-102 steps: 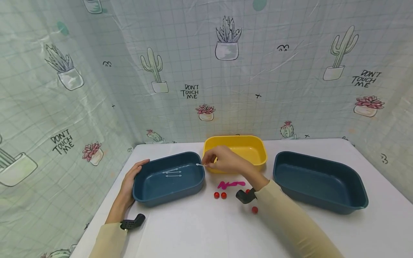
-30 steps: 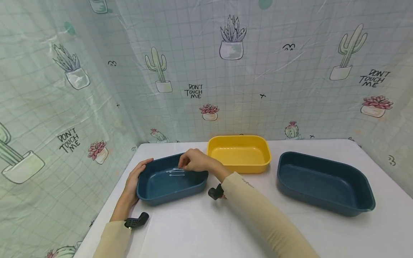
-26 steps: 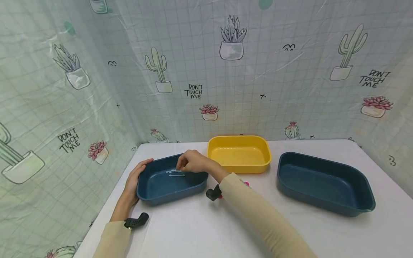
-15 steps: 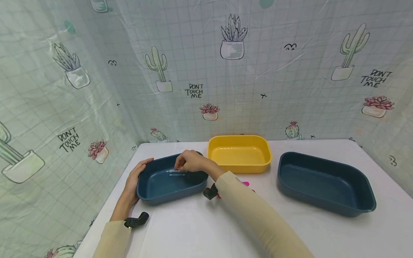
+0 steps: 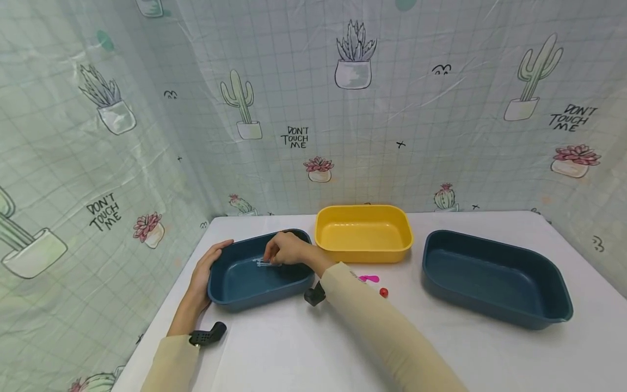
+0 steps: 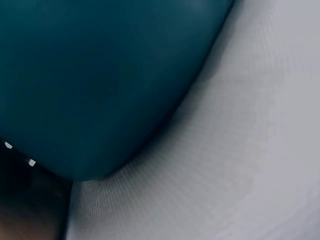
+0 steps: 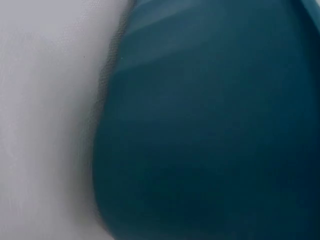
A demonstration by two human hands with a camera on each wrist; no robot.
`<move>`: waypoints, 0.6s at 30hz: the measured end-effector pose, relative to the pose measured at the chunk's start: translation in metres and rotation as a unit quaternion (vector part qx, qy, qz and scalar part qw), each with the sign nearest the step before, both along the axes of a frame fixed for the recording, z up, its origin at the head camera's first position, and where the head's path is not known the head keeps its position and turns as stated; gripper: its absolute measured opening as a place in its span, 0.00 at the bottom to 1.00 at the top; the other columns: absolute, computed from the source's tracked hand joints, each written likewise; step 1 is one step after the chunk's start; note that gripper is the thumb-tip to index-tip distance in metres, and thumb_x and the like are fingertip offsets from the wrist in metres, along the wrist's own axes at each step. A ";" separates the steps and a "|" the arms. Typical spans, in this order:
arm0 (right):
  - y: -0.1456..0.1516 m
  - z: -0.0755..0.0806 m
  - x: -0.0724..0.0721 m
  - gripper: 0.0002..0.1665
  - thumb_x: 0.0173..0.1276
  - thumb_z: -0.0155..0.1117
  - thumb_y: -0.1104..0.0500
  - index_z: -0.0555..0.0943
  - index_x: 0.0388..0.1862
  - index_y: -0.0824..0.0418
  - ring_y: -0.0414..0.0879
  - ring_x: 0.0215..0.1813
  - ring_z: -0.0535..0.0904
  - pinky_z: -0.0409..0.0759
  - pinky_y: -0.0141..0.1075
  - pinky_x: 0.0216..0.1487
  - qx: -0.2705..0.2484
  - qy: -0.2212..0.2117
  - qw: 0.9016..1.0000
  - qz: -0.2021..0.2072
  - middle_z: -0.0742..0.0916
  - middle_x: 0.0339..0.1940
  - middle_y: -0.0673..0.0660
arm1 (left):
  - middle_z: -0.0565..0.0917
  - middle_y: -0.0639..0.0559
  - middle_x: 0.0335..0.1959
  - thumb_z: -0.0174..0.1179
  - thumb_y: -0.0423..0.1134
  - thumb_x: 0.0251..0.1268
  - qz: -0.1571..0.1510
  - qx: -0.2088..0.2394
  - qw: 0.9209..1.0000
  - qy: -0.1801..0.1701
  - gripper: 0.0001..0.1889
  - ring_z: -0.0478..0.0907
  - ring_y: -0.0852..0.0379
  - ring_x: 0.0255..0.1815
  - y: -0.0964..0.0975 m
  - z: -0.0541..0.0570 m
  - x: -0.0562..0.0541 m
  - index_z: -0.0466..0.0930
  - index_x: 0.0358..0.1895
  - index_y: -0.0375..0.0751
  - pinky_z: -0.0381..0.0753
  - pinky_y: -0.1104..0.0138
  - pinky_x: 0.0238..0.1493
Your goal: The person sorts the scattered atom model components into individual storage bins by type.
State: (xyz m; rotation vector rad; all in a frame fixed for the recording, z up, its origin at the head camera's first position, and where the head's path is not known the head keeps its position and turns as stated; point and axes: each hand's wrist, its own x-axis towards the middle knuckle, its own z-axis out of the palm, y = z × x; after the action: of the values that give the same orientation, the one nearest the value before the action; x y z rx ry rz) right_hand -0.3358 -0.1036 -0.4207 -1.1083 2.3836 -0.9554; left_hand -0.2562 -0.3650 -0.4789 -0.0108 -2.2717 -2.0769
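My left hand point(image 5: 203, 275) lies along the outer left end of the left dark blue bin point(image 5: 254, 298), its fingers extended towards the back corner. Its thumb is hidden. My right hand point(image 5: 289, 249) reaches over the right side into this bin, with thumb and fingertips pinched together at the white cotton swabs point(image 5: 262, 263) on the floor. The fingers partly cover the swabs, so the pinched one is hardly seen. The left wrist view has the bin's outer wall point(image 6: 100, 90) close up. In the right wrist view, too, the dark blue wall point(image 7: 200, 125) fills most of the picture.
A yellow bin point(image 5: 363, 256) stands at the back middle, and a second dark blue bin point(image 5: 495, 310) on the right. A pink piece point(image 5: 370, 279) and a red ball point(image 5: 384, 292) show beside the right sleeve point(image 5: 382, 326), on the white tabletop point(image 5: 274, 354).
From above the right rim, my right hand has moved left and down into the left bin with a cotton swab. The swabs now lie closer together. My left hand stays at the bin.
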 end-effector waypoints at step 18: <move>-0.007 -0.007 0.000 0.06 0.67 0.72 0.66 0.90 0.40 0.57 0.37 0.33 0.79 0.78 0.26 0.35 0.021 0.020 0.999 -0.017 0.90 0.33 0.47 | 0.62 0.52 0.82 0.35 0.54 0.87 0.010 -0.013 1.000 -0.007 0.29 0.60 0.63 0.79 0.000 0.002 -0.001 0.62 0.80 0.43 0.66 0.83 0.64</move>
State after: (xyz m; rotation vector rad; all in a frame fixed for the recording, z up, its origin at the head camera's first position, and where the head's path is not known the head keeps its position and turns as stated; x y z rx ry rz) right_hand -0.3357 -0.1101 -0.4273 -1.0842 2.4498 -0.8976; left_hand -0.2574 -0.3648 -0.4768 0.0245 -2.2965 -2.0438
